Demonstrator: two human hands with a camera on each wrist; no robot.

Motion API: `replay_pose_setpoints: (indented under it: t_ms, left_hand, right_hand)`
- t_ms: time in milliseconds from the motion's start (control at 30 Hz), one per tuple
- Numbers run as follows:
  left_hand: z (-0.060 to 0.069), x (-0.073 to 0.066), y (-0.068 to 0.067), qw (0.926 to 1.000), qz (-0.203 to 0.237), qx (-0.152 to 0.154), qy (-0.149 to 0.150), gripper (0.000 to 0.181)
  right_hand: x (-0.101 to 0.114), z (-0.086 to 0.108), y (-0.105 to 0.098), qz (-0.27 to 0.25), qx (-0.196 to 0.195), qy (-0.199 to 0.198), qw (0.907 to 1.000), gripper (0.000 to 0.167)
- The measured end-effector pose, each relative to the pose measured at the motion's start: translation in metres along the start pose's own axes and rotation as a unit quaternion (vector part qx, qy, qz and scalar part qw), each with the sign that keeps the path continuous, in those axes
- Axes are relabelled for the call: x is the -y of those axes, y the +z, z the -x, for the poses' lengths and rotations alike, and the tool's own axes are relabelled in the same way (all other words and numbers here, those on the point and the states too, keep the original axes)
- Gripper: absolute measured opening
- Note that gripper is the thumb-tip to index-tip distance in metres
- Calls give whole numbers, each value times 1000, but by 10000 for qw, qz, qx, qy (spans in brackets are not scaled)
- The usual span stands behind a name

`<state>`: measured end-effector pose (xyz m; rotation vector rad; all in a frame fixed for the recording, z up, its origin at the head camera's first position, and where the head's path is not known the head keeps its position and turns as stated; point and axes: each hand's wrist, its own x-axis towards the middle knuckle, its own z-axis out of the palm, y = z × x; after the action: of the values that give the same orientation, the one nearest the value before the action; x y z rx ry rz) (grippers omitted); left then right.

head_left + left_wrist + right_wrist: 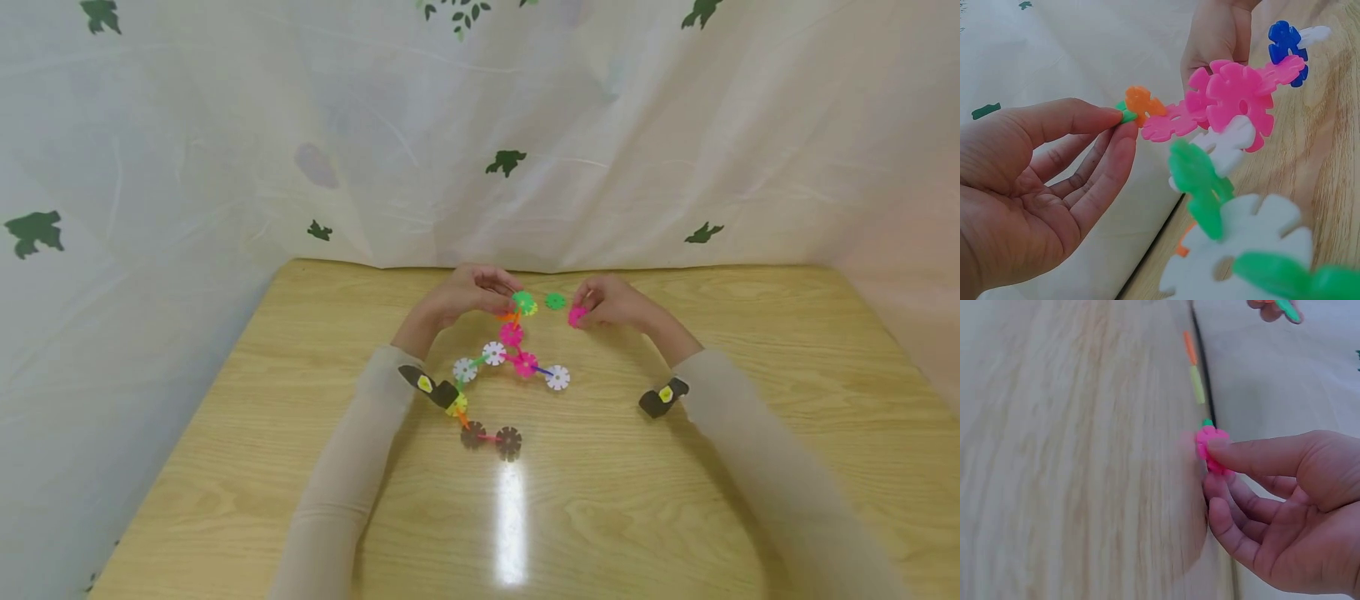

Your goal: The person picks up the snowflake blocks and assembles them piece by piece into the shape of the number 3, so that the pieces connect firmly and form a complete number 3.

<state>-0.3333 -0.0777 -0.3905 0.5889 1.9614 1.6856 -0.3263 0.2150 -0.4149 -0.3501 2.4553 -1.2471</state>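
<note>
My left hand (468, 296) pinches a green notched disc (522, 302) between thumb and fingertips. That disc is the end piece of a linked chain of flower-shaped plastic discs. From it the chain runs through an orange disc (1144, 105), pink discs (1241, 103) and a white disc (493, 353), down to two brown discs (508, 442). A side branch carries a blue disc (1285, 47) and a white end disc (557, 377). My right hand (611, 302) pinches a separate pink disc (1211, 447) close above the table; its far side is hidden by the thumb.
A loose green disc (555, 301) lies on the wooden table (637, 517) between the hands. Loose yellow (1197, 384) and orange (1190, 347) discs lie in line with it near the back edge. A patterned cloth (450, 192) hangs behind the table.
</note>
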Motion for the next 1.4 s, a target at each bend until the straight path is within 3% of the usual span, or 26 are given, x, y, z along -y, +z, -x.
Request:
replay_pose_setpoints:
  t_ms: [367, 567, 867, 1100, 1400]
  left_hand:
    - [0, 0, -1, 10000, -33, -61, 34, 28]
    - [-1, 0, 0, 10000, -33, -69, 48, 29]
    - [-1, 1, -1, 9999, -87, -96, 92, 29]
    - [-1, 1, -1, 9998, -77, -144, 102, 28]
    - [-1, 1, -1, 9999, -50, -111, 81, 28]
  right_hand:
    - [2, 1, 5, -778, 256, -53, 9966, 36]
    - [11, -1, 8, -1404, 285, -191, 9895, 39]
    - [21, -3, 18, -2012, -65, -481, 9783, 20]
    - [25, -2, 25, -2078, -248, -946, 9733, 13]
    - [32, -1, 32, -1579, -715, -1350, 9756, 19]
